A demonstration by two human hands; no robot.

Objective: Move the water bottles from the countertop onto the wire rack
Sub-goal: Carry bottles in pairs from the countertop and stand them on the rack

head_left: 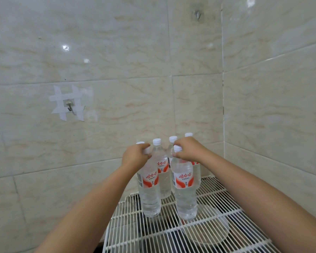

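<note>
Head view: both arms reach forward to bottles standing upright.
Wire rack point(217, 232): white, in the tiled corner; six bottles seem to be on it.
Front left bottle point(150, 190): left hand point(135, 157) grips its neck from above.
Front right bottle point(185, 189): right hand point(188, 150) grips under the cap.
Next move: probably release straight upward, along each bottle's long axis.

left arm point(91, 199): bare from hand to frame edge, no sleeve in view | right arm point(259, 187): bare likewise, no sleeve in view | left hand point(135, 156): no glove, ring or watch showing | right hand point(188, 149): no glove, ring or watch showing | wrists: no bands or straps
</note>
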